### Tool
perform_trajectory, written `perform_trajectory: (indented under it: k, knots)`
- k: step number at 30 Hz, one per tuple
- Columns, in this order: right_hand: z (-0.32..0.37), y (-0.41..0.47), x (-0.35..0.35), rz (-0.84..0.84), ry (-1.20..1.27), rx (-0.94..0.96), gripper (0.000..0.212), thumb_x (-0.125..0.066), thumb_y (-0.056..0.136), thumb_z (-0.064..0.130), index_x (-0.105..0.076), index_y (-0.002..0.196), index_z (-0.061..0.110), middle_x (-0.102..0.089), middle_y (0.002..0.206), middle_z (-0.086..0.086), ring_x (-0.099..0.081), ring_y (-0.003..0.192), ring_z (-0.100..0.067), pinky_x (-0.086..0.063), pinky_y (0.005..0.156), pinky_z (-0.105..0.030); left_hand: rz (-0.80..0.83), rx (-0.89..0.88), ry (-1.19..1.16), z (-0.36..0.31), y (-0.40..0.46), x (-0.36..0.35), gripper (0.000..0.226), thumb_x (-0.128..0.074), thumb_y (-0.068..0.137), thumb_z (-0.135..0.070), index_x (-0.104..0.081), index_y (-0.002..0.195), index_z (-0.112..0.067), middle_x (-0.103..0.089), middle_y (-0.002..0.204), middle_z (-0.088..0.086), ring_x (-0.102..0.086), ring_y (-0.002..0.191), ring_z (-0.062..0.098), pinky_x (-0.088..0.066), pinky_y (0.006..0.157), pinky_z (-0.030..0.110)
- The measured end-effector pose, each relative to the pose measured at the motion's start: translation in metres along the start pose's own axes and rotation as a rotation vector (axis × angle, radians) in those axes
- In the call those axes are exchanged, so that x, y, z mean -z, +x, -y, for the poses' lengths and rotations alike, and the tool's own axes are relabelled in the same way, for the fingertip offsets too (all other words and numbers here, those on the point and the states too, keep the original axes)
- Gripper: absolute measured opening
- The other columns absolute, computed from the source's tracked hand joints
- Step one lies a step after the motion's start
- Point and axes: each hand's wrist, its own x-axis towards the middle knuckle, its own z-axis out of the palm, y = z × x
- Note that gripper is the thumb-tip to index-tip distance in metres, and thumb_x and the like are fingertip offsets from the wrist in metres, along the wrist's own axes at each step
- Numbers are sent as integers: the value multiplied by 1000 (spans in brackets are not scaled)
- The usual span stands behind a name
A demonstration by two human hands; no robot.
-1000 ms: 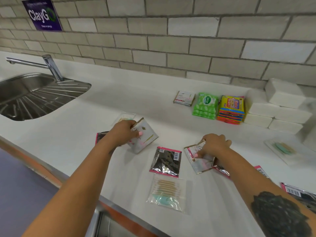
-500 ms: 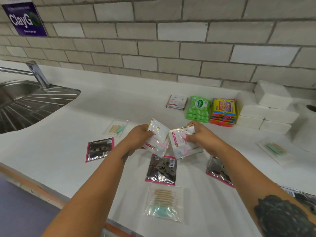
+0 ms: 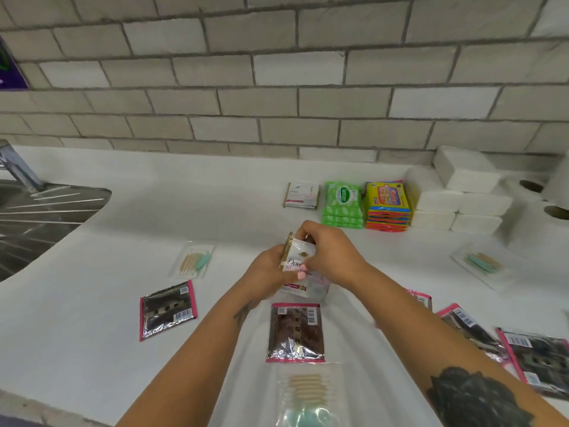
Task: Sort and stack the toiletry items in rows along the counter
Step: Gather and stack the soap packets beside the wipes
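Left hand (image 3: 267,274) and right hand (image 3: 331,257) together above counter (image 3: 92,272) middle, both pinching Dove sachets (image 3: 300,266), held off surface. Dove pile (image 3: 301,195), green packs (image 3: 342,204), yellow packs (image 3: 388,206), white tissue packs (image 3: 455,195) in row along back edge. Foil sachets (image 3: 167,309) and swab packs (image 3: 192,261) scattered toward front edge. Sink (image 3: 37,217) at left edge.

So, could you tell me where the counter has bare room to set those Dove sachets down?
Bare counter lies between the sink and the Dove stack. It is crowded right of the hands, among foil sachets, and along the wall row.
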Motion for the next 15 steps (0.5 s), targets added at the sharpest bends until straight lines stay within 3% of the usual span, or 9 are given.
perform_trajectory:
  k: [4,6,8,10,12,15]
  knots:
    - [-9,3,-11,-253,-30,-60,70,-81,59,11,-51,121,22,-49,117,1,-42,110,-17,-40,92,-31,-30,-75,-107,12,15,1,33,-69,82,-9,-60,109,-26,-69,111,4,-65,105,23,-53,92,37]
    - [-14,3,-16,-338,156,-157,83,-82,62,9,-41,134,18,-43,124,1,-39,115,-14,-36,97,-25,-35,-103,-159,15,21,3,34,-67,85,-10,-59,114,-26,-69,112,-1,-66,104,16,-54,88,30]
    - [-18,3,-21,-311,396,-286,81,-78,69,4,-35,137,15,-46,121,-1,-47,110,-14,-41,93,-25,-44,-115,-226,20,29,4,37,-65,86,-7,-57,120,-19,-69,114,1,-66,103,16,-55,84,28]
    - [-24,2,-29,-261,473,-357,63,-70,76,0,-42,131,14,-56,113,-4,-56,101,-18,-47,83,-23,-57,-127,-248,26,37,5,35,-63,86,-1,-58,117,-15,-69,112,4,-67,100,17,-55,82,27]
    - [-27,2,-36,-287,437,-356,42,-63,80,-5,-53,115,14,-60,101,-1,-57,93,-18,-45,69,-12,-65,-134,-241,32,44,5,31,-66,83,0,-60,108,-18,-70,104,0,-68,93,12,-55,76,23]
    - [-29,5,-44,-348,426,-361,34,-56,78,-10,-55,95,19,-61,90,1,-54,82,-13,-40,57,-6,-78,-138,-176,38,54,8,31,-66,82,2,-61,98,-23,-70,97,-5,-67,85,7,-54,72,16]
